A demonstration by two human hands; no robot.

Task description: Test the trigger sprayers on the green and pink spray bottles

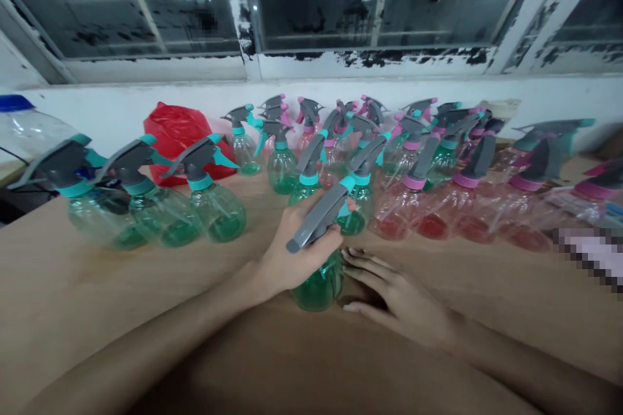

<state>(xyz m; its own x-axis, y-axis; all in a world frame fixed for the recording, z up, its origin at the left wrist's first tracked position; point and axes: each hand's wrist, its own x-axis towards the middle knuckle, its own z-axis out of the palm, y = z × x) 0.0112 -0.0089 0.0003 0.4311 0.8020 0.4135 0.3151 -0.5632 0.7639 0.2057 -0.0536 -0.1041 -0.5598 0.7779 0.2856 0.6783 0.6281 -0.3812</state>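
Observation:
A green spray bottle [318, 288] with a grey and teal spray head stands on the table in front of me, green liquid inside. My left hand [287, 249] is closed around its neck, just under the spray head. Beside the bottle's right side is my right hand [394, 292], fingers stretched out and close together, the tips at or very near the bottle wall. Whether they touch it I cannot tell. Directly behind stand another green spray bottle [351, 224] and one more, partly hidden by my left hand.
Three green spray bottles [221, 217] stand at the left. Several pink spray bottles [433, 224] line the right, with more mixed ones behind. A red plastic bag [178, 133] lies by the wall, a large clear container [32, 126] at far left. The wooden table [233, 350] stretches under everything.

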